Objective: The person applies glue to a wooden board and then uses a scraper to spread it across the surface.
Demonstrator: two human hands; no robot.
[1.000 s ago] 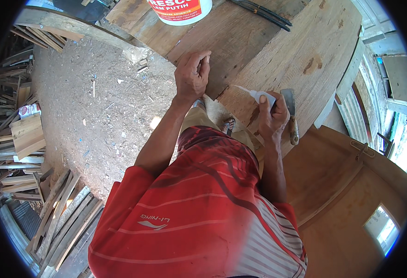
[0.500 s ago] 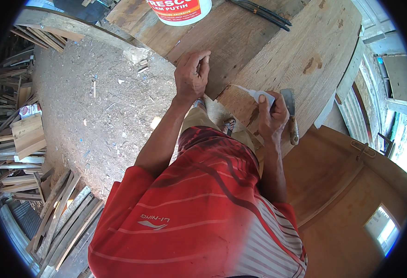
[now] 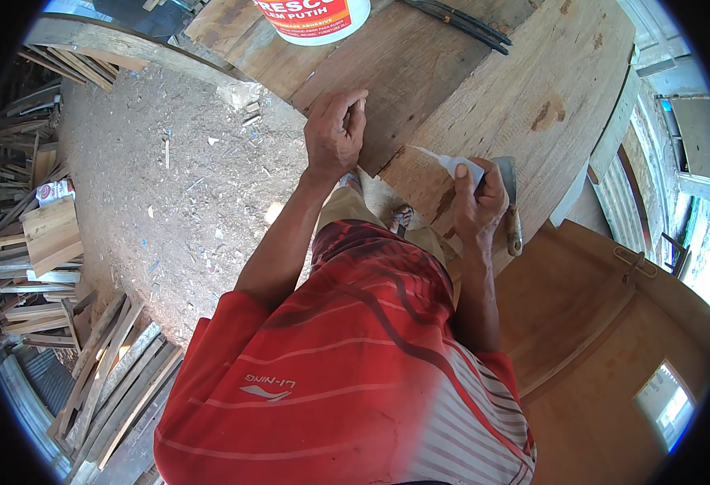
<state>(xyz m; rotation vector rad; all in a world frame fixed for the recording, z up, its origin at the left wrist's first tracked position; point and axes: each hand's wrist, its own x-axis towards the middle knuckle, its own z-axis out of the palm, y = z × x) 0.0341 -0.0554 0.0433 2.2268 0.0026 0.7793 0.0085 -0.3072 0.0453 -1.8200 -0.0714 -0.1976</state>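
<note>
My right hand (image 3: 480, 202) grips a small white squeeze tube (image 3: 458, 166) whose thin nozzle points left and touches the wooden board (image 3: 524, 89) near its front edge. A scraper with a metal blade and wooden handle (image 3: 511, 202) lies on the board right beside that hand. My left hand (image 3: 334, 133) hovers over the board's near edge with the fingers curled together, and I see nothing in it.
A white tub with a red and orange label (image 3: 314, 16) stands on the planks at the top. Dark metal rods (image 3: 460, 23) lie at the top right. Sawdust covers the ground (image 3: 169, 194) on the left, with stacked wood offcuts (image 3: 48, 242) along the far left.
</note>
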